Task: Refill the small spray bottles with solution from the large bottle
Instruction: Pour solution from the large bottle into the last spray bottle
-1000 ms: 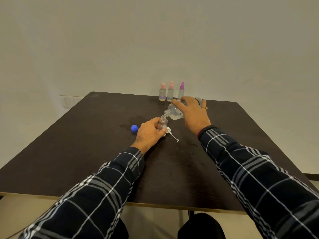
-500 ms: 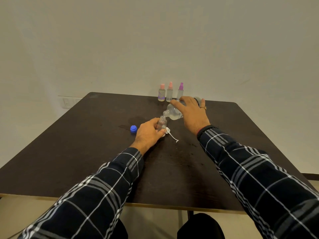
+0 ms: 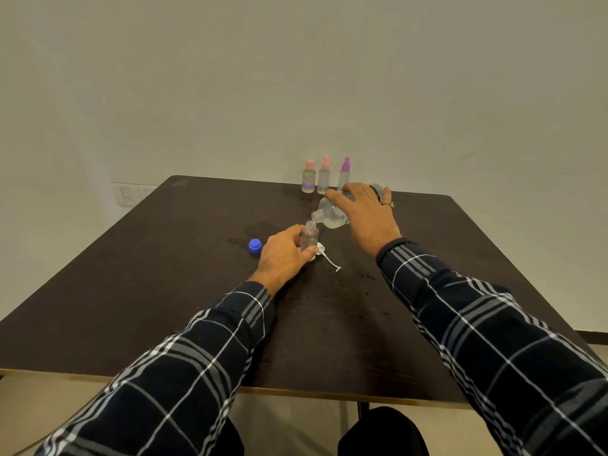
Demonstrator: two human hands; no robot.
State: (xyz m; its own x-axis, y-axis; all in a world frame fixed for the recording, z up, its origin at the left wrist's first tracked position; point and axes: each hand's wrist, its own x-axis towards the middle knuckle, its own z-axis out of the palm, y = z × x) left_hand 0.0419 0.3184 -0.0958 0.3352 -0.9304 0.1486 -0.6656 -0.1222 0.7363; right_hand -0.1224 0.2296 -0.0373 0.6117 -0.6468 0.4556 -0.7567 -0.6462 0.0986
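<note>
My left hand (image 3: 283, 256) grips a small clear spray bottle (image 3: 310, 236) that stands upright and uncapped on the dark table (image 3: 148, 291). My right hand (image 3: 365, 216) holds the large clear bottle (image 3: 330, 212) tipped on its side, its open mouth just above the small bottle's neck. A white spray head with its dip tube (image 3: 327, 256) lies on the table right of the small bottle. The large bottle's blue cap (image 3: 255, 245) rests to the left of my left hand.
Three small spray bottles stand in a row at the table's far edge: two with pink tops (image 3: 308, 177) (image 3: 324, 176) and one with a purple top (image 3: 344, 174). A wall socket (image 3: 126, 195) is on the wall at the left.
The large bottle's mouth has dropped lower and closer over the small bottle's neck. My left hand has stayed in place on the small bottle.
</note>
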